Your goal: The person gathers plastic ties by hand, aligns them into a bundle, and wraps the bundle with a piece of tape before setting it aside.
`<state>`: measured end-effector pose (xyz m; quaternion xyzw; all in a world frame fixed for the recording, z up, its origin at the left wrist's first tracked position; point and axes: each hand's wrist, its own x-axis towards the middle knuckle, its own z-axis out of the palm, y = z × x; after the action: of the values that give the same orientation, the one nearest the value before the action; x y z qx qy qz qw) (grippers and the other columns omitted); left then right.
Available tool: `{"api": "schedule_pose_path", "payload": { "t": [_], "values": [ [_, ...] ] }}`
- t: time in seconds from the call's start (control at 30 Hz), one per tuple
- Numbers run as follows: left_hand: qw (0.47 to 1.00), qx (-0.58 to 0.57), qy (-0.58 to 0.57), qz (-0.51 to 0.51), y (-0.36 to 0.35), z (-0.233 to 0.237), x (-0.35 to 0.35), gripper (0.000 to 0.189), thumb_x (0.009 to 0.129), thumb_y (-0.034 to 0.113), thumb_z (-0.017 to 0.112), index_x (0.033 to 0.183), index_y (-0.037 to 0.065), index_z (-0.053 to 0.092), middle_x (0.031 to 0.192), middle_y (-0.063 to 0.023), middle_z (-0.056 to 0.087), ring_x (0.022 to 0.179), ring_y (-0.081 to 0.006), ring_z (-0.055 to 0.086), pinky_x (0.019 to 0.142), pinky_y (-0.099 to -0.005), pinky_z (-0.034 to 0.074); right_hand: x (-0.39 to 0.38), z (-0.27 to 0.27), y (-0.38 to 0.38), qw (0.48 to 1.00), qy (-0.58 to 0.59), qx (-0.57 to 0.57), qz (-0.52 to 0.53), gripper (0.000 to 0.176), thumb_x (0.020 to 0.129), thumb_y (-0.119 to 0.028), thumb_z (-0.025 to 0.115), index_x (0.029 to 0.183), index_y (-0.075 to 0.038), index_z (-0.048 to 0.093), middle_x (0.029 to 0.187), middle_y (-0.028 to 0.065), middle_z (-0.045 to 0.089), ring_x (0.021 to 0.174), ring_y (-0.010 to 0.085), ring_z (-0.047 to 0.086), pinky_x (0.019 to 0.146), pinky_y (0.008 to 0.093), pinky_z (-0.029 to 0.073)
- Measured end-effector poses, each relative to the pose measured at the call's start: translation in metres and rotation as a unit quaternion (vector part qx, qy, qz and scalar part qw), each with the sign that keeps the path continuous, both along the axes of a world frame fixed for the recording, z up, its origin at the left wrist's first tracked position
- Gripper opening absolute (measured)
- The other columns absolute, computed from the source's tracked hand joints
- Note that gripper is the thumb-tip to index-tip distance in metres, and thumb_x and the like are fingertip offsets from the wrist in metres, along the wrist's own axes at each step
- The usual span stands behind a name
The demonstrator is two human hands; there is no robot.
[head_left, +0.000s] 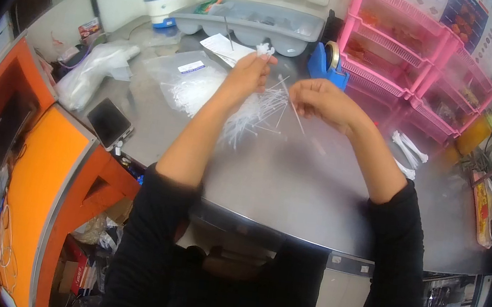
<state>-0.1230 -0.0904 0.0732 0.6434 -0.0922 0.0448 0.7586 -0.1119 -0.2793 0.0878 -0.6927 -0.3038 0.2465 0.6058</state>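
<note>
My left hand (249, 74) is closed around a small bunch of white cable ties, whose heads (264, 49) stick out above the fingers. To its right, my right hand (321, 101) pinches a single thin white cable tie (297, 118) that slants down toward the metal table. Between and below both hands lies a loose pile of white cable ties (264, 109). Left of the pile is a clear plastic bag (166, 71) with a label and more white pieces inside. Several bundled white ties (406, 151) rest on the table at the right.
Behind the hands are a grey tray (244, 23), a white paper (225, 48) and a blue tape dispenser (325, 68). Pink stacked baskets (387, 73) stand back right. A small dark-screened device (109, 122) and plastic wrapping (92, 74) lie at the left.
</note>
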Motion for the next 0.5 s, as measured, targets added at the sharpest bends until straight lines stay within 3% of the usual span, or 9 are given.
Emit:
{"api": "schedule_pose_path", "payload": {
  "t": [0.13,0.23,0.33,0.43,0.5],
  "values": [
    [0.999,-0.03,-0.003,-0.031,-0.008,-0.002,-0.001,0.02,0.092,0.022,0.04,0.093,0.004,0.047,0.066,0.0047,0.033,0.055,-0.0045,0.027,0.05,-0.0192,0.026,0.0,-0.006,0.012,0.987,0.049,0.109,-0.105,0.014,0.081,-0.017,0.054,0.073,-0.005,0.057,0.066,-0.0017,0.052,0.06,0.0069,0.048,0.056,0.019,0.038],
    [0.996,-0.039,-0.014,-0.073,-0.015,-0.002,-0.004,0.021,0.092,0.024,0.04,0.093,0.004,0.048,0.066,0.0047,0.033,0.056,-0.0048,0.028,0.05,-0.0192,0.026,-0.002,-0.013,0.018,0.983,0.049,0.128,-0.125,0.014,0.083,-0.017,0.054,0.074,-0.008,0.057,0.066,-0.0026,0.052,0.06,0.0061,0.047,0.056,0.0186,0.038],
    [0.996,0.027,-0.026,-0.076,-0.022,0.0,-0.011,0.021,0.092,0.026,0.04,0.09,0.006,0.047,0.067,0.0045,0.036,0.056,-0.0048,0.029,0.051,-0.0192,0.027,0.004,-0.02,0.019,0.982,0.049,0.128,-0.133,0.014,0.083,-0.018,0.054,0.076,-0.006,0.058,0.067,-0.0022,0.053,0.061,0.0061,0.048,0.057,0.0188,0.039],
    [0.996,0.066,-0.042,-0.046,-0.019,-0.005,-0.006,0.021,0.092,0.028,0.04,0.087,0.008,0.046,0.068,0.0037,0.038,0.057,-0.0045,0.031,0.051,-0.0193,0.028,-0.002,-0.014,0.018,0.986,0.036,0.097,-0.13,0.015,0.082,-0.018,0.056,0.076,-0.005,0.06,0.069,-0.0009,0.056,0.061,0.0076,0.05,0.057,0.0199,0.04],
    [0.997,0.05,-0.044,-0.028,-0.012,-0.006,0.0,0.021,0.092,0.029,0.04,0.085,0.009,0.045,0.069,0.0028,0.041,0.058,-0.0046,0.032,0.052,-0.0194,0.029,0.003,-0.015,0.009,0.992,-0.103,-0.034,-0.059,0.014,0.078,-0.017,0.058,0.074,-0.004,0.061,0.068,0.0022,0.059,0.06,0.0106,0.053,0.056,0.023,0.042]
  ]
}}
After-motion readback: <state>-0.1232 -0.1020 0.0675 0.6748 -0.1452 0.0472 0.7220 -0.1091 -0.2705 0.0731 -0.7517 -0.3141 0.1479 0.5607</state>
